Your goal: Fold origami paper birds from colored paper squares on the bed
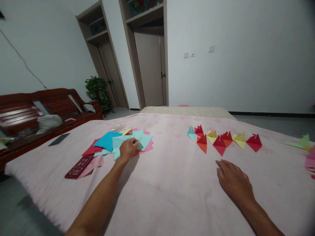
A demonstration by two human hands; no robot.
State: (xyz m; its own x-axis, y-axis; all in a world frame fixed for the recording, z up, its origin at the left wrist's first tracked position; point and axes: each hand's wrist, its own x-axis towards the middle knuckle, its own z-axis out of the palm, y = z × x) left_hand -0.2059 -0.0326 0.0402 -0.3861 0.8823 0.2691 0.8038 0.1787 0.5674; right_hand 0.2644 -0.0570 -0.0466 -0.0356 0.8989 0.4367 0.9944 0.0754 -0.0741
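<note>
Light blue paper [147, 139], a loose cluster of thin sheets, looks very light and soft, likely to bend at the least push and to crease if squeezed hard. Its smooth faces would probably slide over one another, so two sheets could easily come up together. A free corner or edge seems the best place to take hold, with a fine pinch between thumb and forefinger rather than a press on the middle.

It lies at and around the left hand [128, 148], spreading to that hand's 9 o'clock and again to its 2 o'clock, with part of it hidden beneath the fingers. The thumb and forefinger are drawn close together over the paper; whether a sheet is caught between them I cannot tell. A deeper blue sheet [106, 141] sits at the same hand's 10 o'clock, a red sheet [90, 149] at 9, and a dark red packet [80, 167] at 8.

The right hand [235, 180] rests loosely on the pink cloth [169, 193], palm down, gripping nothing visible, well apart from the paper. From its 10 to its 1 o'clock stand folded paper figures, the nearest a red figure [219, 145] at 11.
</note>
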